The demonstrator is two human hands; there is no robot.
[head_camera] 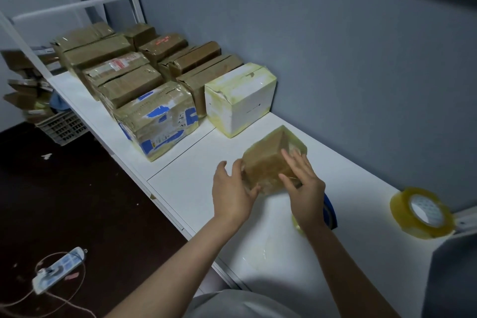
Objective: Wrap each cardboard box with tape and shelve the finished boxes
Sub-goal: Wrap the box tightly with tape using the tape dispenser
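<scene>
White shelf (191, 178), grey wall (335, 54), taped boxes (121, 85)

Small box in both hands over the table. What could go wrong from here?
1. The small box sits tilted between the left hand and right hand, fingers mostly straight, so it may slip.
2. The tape roll stands on edge near the end of the table; a bump could send it rolling off.
3. The blue dispenser lies under the right wrist and could get knocked.
</scene>
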